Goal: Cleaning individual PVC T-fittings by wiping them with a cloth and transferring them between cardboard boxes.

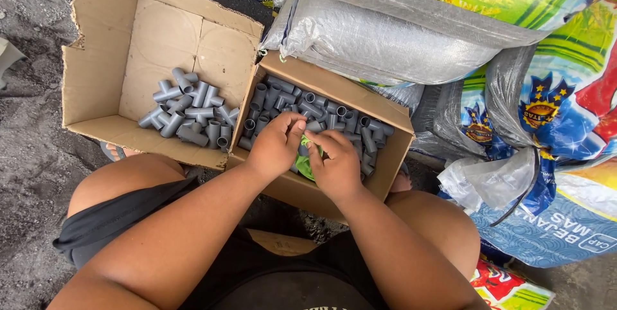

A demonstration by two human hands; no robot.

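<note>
Two cardboard boxes stand side by side on the ground. The left box (103,59) holds pipe fittings (189,109); the right box (385,149) holds more. Sacks (398,33) lie behind and right.

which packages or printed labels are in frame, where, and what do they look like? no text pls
Left cardboard box: open, plain brown, holds grey pipe tees.
Right cardboard box: open, brown, full of grey fittings; both hands inside.
Silvery woven sack: top centre, lying flat.
Printed sacks: right side, blue, yellow, green, red with star emblem.
Clear plastic bag: crumpled, right.
</note>
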